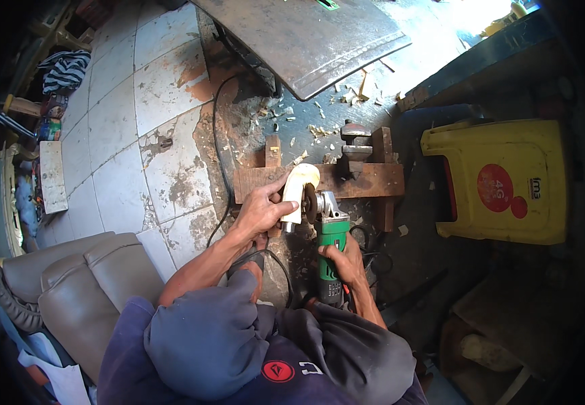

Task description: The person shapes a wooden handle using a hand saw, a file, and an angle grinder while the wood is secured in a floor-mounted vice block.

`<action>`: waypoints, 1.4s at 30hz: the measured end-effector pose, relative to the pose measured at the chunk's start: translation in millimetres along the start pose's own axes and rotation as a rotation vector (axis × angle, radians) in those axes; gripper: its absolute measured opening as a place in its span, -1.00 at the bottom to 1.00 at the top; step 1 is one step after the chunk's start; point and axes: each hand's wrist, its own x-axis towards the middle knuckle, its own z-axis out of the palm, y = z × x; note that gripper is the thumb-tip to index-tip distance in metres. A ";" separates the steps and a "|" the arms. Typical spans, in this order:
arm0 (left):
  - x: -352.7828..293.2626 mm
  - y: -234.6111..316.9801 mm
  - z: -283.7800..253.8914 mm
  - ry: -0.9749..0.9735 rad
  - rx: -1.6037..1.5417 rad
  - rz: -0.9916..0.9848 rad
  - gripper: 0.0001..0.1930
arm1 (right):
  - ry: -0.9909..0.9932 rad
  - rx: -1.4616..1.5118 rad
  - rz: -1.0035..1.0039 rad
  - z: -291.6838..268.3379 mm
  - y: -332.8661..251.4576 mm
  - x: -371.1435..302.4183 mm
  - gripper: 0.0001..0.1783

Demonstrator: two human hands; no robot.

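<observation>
My left hand (263, 213) is closed round a pale, curved, handle-like piece (295, 192), probably wood. Its rounded bend points away from me, and a short metal end shows at its near side. In my right hand (344, 258) is a green angle grinder (333, 237), held by its body with the head pointing away. The grinder's dark disc (311, 204) stands edge-on along the right side of the pale piece. Whether the disc touches it, or spins, I cannot tell.
Just beyond lies a wooden beam (380, 179) bearing a small metal vise (356, 150). Pale shavings litter the floor. A dark tabletop (313, 44) juts in ahead. To the right is a yellow plastic stool (508, 182); a black cord (217, 135) trails left, near a grey-brown cushioned seat (97, 283).
</observation>
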 end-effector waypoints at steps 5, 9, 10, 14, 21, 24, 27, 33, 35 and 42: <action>-1.3 4.2 1.3 0.006 -0.001 -0.006 -0.22 | 0.003 -0.014 -0.015 0.8 -4.0 -0.7 -0.41; -1.2 3.7 0.2 0.002 -0.005 -0.019 -0.23 | -0.001 -0.032 -0.025 0.6 -6.8 -1.1 -0.42; -1.0 3.4 0.3 0.001 -0.009 -0.018 -0.23 | 0.001 -0.033 -0.026 0.6 -6.5 -1.0 -0.42; -1.3 4.7 0.6 0.005 0.000 -0.006 -0.23 | -0.004 -0.008 -0.020 1.2 -5.8 -1.2 -0.43; -0.3 3.2 1.4 0.004 -0.006 -0.007 -0.23 | -0.006 -0.024 -0.026 0.7 -9.1 -1.9 -0.43; -1.4 5.4 1.4 0.007 -0.017 -0.023 -0.22 | -0.008 -0.022 -0.028 1.2 -10.3 -2.1 -0.42; -0.5 3.1 0.5 0.006 0.004 -0.020 -0.22 | -0.006 -0.015 -0.029 1.7 -9.6 -1.9 -0.42; 2.8 -3.9 0.5 0.012 0.006 0.003 -0.25 | -0.003 -0.010 -0.027 2.4 -9.3 -1.9 -0.43; 2.4 -2.1 1.0 0.013 0.006 0.000 -0.25 | 0.000 -0.010 -0.027 2.5 -8.9 -1.8 -0.43; 4.3 -6.6 0.7 0.012 0.000 -0.006 -0.24 | -0.012 -0.014 -0.028 2.3 -8.2 -1.0 -0.43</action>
